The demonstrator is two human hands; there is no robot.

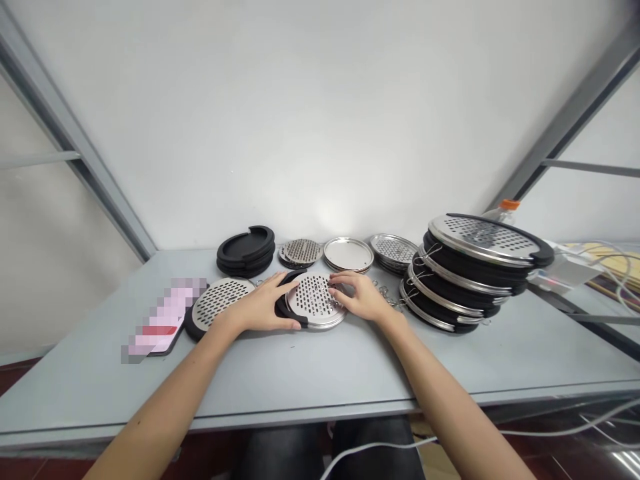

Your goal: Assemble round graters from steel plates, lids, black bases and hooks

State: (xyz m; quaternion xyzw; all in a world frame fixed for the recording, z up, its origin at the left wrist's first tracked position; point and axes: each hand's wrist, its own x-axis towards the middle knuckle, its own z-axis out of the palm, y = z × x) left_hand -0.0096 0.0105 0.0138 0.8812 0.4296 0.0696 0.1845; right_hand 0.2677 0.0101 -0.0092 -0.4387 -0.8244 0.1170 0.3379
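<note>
A round metal grater [316,301] with a black crescent-shaped rim lies on the table in front of me. My left hand [267,303] grips its black rim on the left, fingers over the far side and thumb at the near edge. With bent fingers and thumb, my right hand [361,295] holds the grater's right part; whether a small part is under the fingertips is hidden. Just left of my left hand, partly covered by it, is another rimmed grater [220,300]. Small metal wire clips [387,293] lie right of my right hand.
Behind stand stacked black rims [246,250], small perforated discs [301,251], plain metal dishes [349,254] and coarse grating discs [395,250]. A tall leaning stack of graters [465,273] is at right, near an orange-capped bottle [509,208]. A phone [167,317] lies left.
</note>
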